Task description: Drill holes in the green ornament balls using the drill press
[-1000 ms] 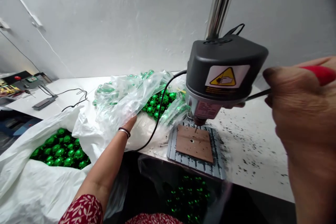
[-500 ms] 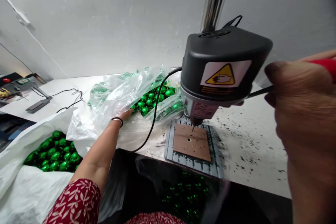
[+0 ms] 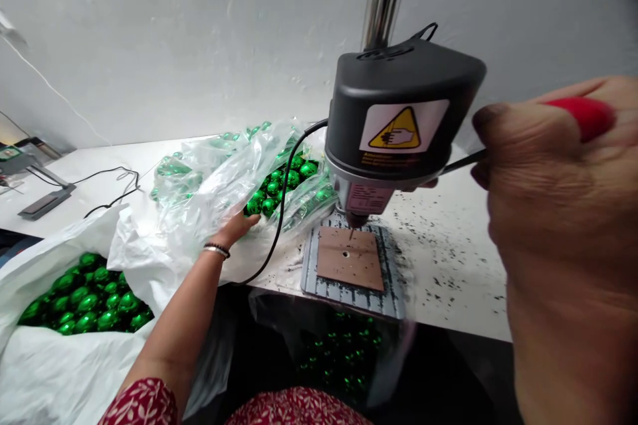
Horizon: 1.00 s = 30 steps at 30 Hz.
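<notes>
A snag was risked at the cord (image 3: 283,202), looped between left hand (image 3: 239,227) and drill (image 3: 399,83): it could have been caught were the arm swept toward three o'clock. A finger could have been pierced, too, were the lever (image 3: 464,162) pulled with it under the bit (image 3: 351,234). At ten o'clock from the bit, the balls (image 3: 272,188) were met by the left hand, fingers hidden, closure impossible to tell. At the drill's three o'clock, the lever was gripped by the curled right hand (image 3: 548,169).

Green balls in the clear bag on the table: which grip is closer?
Left. The left grip is beside the green balls; the right grip is farther, past the drill, on its red handle.
</notes>
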{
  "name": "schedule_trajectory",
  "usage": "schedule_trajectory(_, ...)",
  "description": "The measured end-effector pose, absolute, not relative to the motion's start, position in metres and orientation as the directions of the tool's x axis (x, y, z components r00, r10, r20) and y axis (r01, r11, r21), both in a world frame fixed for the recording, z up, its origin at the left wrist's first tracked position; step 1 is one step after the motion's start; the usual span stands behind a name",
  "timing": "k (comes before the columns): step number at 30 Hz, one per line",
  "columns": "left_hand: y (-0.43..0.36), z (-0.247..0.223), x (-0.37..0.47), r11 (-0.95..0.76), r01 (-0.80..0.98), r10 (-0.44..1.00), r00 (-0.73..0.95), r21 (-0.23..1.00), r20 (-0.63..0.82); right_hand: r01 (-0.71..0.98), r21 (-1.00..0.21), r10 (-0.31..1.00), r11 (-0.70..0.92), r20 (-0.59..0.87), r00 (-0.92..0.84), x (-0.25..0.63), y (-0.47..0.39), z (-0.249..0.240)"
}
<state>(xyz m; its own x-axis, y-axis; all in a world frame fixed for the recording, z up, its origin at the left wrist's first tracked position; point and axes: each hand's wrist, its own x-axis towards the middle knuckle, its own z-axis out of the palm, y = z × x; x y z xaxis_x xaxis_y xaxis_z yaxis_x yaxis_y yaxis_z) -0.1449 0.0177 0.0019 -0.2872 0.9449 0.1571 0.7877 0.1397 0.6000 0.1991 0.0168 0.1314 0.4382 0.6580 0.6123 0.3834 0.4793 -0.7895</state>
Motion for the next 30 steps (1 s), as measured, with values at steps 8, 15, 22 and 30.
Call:
schedule_trajectory(8,-0.055,0.02,-0.088,0.107,-0.306,0.979,-0.132,0.946,-0.154,0.43,-0.824,0.691,0.368,0.552,0.467,0.193,0.011,0.141)
schedule_trajectory(15,-0.073,0.004,-0.043,0.19,-0.41,0.975,-0.026,0.892,-0.22,0.411,-0.79,0.688,0.455,0.605,0.401,0.191,0.013,0.141)
schedule_trajectory(22,-0.048,-0.015,-0.016,0.122,0.07,0.989,-0.094,0.99,-0.115,0.394,-0.783,0.69,0.482,0.616,0.38,0.189,0.01,0.15)
schedule_trajectory(30,-0.02,-0.022,-0.001,0.004,0.445,0.999,-0.035,0.896,0.013,0.352,-0.817,0.729,0.456,0.57,0.38,0.189,0.008,0.153)
